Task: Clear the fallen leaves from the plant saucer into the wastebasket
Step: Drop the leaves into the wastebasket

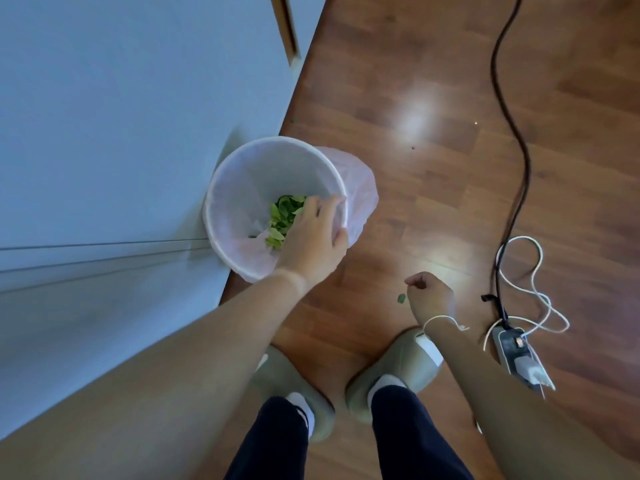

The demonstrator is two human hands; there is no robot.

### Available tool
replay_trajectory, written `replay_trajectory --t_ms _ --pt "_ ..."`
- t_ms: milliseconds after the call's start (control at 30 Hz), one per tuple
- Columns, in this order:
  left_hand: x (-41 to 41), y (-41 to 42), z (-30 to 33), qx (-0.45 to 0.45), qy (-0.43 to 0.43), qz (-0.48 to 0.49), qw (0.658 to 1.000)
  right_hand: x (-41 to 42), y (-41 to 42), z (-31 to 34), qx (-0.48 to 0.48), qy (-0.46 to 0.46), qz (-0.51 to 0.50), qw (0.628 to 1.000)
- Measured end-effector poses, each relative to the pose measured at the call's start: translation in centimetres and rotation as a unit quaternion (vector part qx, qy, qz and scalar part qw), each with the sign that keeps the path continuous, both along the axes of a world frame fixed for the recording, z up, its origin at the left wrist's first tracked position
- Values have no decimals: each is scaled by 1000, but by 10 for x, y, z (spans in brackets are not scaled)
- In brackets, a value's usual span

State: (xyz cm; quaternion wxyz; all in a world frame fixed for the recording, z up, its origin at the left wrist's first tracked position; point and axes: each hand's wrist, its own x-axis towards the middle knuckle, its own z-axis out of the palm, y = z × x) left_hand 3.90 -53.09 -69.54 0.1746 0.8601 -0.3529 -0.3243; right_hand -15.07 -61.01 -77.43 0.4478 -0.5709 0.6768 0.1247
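A white wastebasket (pixel 221 188) with a thin plastic liner stands on the wood floor against a pale cabinet. A clump of green leaves (pixel 282 216) lies inside it, just off my fingertips. My left hand (pixel 313 237) hovers palm down over the basket's right rim, fingers spread and holding nothing. My right hand (pixel 431 297) hangs lower right over the floor, fingers curled in, with nothing visible in it. One small green leaf scrap (pixel 401 298) shows just left of that hand. The plant saucer is out of view.
A pale cabinet (pixel 104 133) fills the left side. A black cable (pixel 512 133) runs down the floor to a power strip (pixel 512 344) with a white cord and charger at right. My two slippered feet (pixel 391 375) stand below the basket.
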Motion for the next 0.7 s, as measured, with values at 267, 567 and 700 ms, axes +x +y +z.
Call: replay_trajectory --t_ms 267,567,700 --pt "-16 3 -27 -65 20 66 995 -31 21 -67 25 48 20 998" --pt "-14 5 -40 -95 11 42 994 -21 13 -102 7 82 8 997" --pt "-13 5 -42 -103 15 44 994 -15 20 -109 18 94 17 995"
